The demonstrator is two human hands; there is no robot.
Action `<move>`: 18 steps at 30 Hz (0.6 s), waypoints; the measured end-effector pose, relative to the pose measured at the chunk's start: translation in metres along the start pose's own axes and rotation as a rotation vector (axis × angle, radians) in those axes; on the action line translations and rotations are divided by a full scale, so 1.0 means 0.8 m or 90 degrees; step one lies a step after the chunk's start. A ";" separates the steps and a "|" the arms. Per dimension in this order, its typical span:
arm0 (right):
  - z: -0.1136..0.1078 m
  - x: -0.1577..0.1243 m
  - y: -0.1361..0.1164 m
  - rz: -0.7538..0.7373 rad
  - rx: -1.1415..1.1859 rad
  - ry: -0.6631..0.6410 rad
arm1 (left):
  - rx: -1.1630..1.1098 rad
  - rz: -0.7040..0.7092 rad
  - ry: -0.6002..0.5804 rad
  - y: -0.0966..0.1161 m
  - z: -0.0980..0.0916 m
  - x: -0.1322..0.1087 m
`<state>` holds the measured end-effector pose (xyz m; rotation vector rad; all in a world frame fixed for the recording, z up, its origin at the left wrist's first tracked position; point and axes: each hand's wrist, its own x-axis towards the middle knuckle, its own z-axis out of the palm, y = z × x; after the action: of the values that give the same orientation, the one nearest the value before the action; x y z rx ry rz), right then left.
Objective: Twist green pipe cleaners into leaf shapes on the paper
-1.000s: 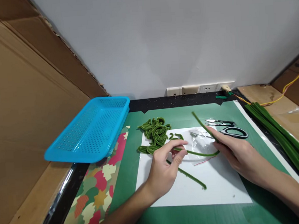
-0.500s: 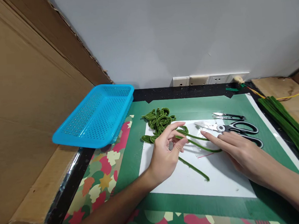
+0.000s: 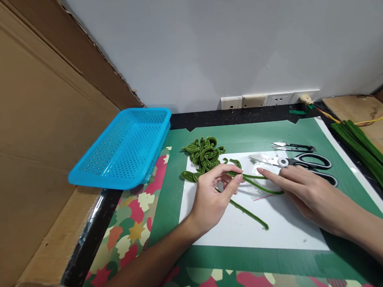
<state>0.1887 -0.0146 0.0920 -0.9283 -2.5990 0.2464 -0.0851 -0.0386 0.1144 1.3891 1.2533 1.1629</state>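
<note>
Green pipe cleaner [image 3: 249, 214] lying on the white sheet [image 3: 283, 237]. Left hand [image 3: 211, 199] pinches it between thumb and forefinger. Right hand [image 3: 303, 190], at 3 o'clock, lies open with its fingers flat over it. Bent pieces [image 3: 204, 158] at 12 o'clock, blue basket [image 3: 122, 148] at 10 o'clock.

Long fuzzy green pipe cleaner [image 3: 249, 214], loosely folded, on white paper [image 3: 283, 231]

Both hands held low, forearms angled inward.
The left hand [image 3: 210, 200] is curled, thumb and forefinger pinched together; the right hand [image 3: 309, 194] is laid flat, palm down, fingers stretched leftward.
</note>
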 end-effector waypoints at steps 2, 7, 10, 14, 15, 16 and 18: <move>-0.004 0.003 -0.004 0.005 0.007 0.014 | -0.006 0.002 0.004 0.001 0.000 0.000; -0.010 0.007 -0.011 -0.011 0.051 0.082 | -0.088 -0.008 0.016 0.006 -0.001 0.004; -0.006 0.003 -0.007 -0.027 0.073 0.142 | -0.143 -0.036 0.020 0.004 -0.003 0.008; -0.003 -0.002 -0.001 -0.033 0.039 0.180 | -0.182 -0.060 0.031 0.001 -0.005 0.012; -0.004 -0.002 -0.001 -0.037 0.030 0.186 | -0.186 -0.061 0.031 0.001 -0.005 0.012; -0.006 -0.001 -0.002 -0.044 0.023 0.189 | -0.189 -0.060 0.031 0.001 -0.005 0.012; -0.010 0.002 -0.005 -0.057 0.018 0.195 | -0.193 -0.061 0.031 0.003 -0.004 0.012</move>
<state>0.1885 -0.0158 0.1010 -0.7709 -2.3404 0.1076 -0.0878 -0.0291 0.1179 1.0714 1.1103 1.2672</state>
